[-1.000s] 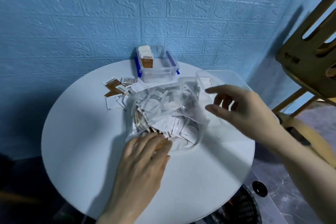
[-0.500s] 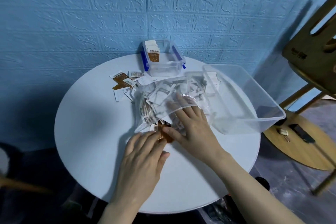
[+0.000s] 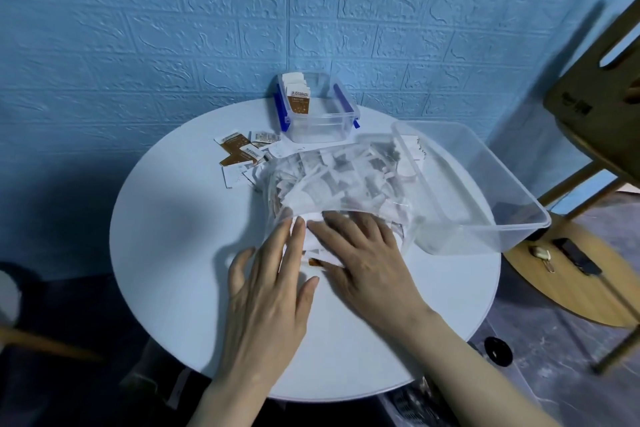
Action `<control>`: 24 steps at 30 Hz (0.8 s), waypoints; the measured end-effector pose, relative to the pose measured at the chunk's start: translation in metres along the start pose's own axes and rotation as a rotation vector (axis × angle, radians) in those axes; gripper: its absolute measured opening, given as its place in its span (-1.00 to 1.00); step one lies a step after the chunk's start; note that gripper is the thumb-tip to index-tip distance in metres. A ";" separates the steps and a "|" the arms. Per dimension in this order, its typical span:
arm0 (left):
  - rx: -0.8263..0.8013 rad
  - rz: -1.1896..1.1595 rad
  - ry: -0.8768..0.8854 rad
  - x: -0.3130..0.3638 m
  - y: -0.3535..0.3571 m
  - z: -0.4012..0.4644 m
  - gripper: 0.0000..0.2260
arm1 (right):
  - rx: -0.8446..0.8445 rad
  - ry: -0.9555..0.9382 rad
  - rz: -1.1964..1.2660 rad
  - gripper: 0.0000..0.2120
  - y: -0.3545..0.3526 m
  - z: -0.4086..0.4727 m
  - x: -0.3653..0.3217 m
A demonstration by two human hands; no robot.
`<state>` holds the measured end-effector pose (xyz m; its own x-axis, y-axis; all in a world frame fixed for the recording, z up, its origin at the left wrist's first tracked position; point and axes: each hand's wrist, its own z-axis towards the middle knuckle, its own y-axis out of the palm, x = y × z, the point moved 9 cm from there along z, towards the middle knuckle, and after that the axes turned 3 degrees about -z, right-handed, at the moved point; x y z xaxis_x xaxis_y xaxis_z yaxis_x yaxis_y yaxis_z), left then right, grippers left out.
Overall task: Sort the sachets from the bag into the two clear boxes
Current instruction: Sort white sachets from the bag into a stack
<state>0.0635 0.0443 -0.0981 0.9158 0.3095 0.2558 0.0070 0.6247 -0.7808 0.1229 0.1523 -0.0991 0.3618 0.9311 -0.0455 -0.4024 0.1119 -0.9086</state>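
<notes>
A clear plastic bag stuffed with white and brown sachets lies in the middle of the round white table. My left hand and my right hand lie flat side by side at the bag's near mouth, fingers straight, touching the sachets there. A small clear box with blue clips stands at the table's far edge with brown-and-white sachets upright in it. A large clear box sits to the right of the bag, overhanging the table's edge.
Several loose brown and white sachets lie on the table left of the bag. A wooden chair and a low round wooden stool with small items stand on the right. A blue textured wall is right behind the table.
My right hand came down from above the large box onto the bag's mouth beside my left hand. Both hands now spread over the sachets there.
</notes>
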 end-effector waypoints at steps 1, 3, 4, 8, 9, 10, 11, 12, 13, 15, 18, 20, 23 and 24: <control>-0.007 0.005 0.006 0.000 0.001 0.000 -0.46 | 0.003 -0.016 -0.017 -0.56 -0.001 -0.006 -0.002; -0.028 0.027 0.027 0.001 0.004 -0.001 -0.47 | -0.010 -0.051 -0.056 -0.56 0.001 -0.016 -0.006; -0.044 0.045 0.042 0.002 0.006 -0.002 -0.47 | -0.023 -0.065 -0.065 -0.56 0.002 -0.021 -0.008; -0.147 0.113 0.087 0.006 0.016 -0.004 -0.45 | -0.074 -0.079 -0.064 -0.50 0.006 -0.030 -0.010; -0.165 0.113 0.087 0.006 0.017 -0.005 -0.45 | -0.079 -0.084 -0.040 -0.49 0.004 -0.030 -0.010; -0.178 0.107 0.085 0.006 0.018 -0.006 -0.45 | -0.085 -0.085 0.006 -0.49 0.001 -0.030 -0.009; -0.188 0.101 0.087 0.006 0.018 -0.007 -0.45 | -0.086 -0.080 0.066 -0.49 -0.003 -0.030 -0.008; -0.197 0.095 0.094 0.007 0.018 -0.009 -0.46 | -0.081 -0.072 0.130 -0.48 -0.009 -0.030 -0.007; -0.205 0.091 0.102 0.007 0.018 -0.012 -0.46 | -0.071 -0.066 0.190 -0.46 -0.016 -0.030 -0.006; -0.216 0.076 0.117 0.008 0.017 -0.015 -0.48 | -0.033 -0.062 0.281 -0.43 -0.029 -0.031 -0.005; -0.215 0.034 0.136 0.011 0.014 -0.015 -0.52 | 0.054 -0.003 0.332 -0.48 -0.040 -0.032 0.003; -0.203 0.001 0.147 0.013 0.012 -0.015 -0.56 | 0.111 0.112 0.321 -0.52 -0.040 -0.034 0.016; -0.177 -0.060 0.148 0.013 0.008 -0.014 -0.63 | 0.081 0.275 0.308 -0.46 -0.027 -0.041 0.029; -0.165 -0.083 0.152 0.014 0.006 -0.015 -0.65 | 0.047 0.278 0.307 -0.45 -0.020 -0.044 0.028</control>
<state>0.0819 0.0422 -0.1078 0.9591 0.1428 0.2445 0.1392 0.5142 -0.8463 0.1785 0.1608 -0.1005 0.4300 0.7951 -0.4277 -0.5627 -0.1344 -0.8157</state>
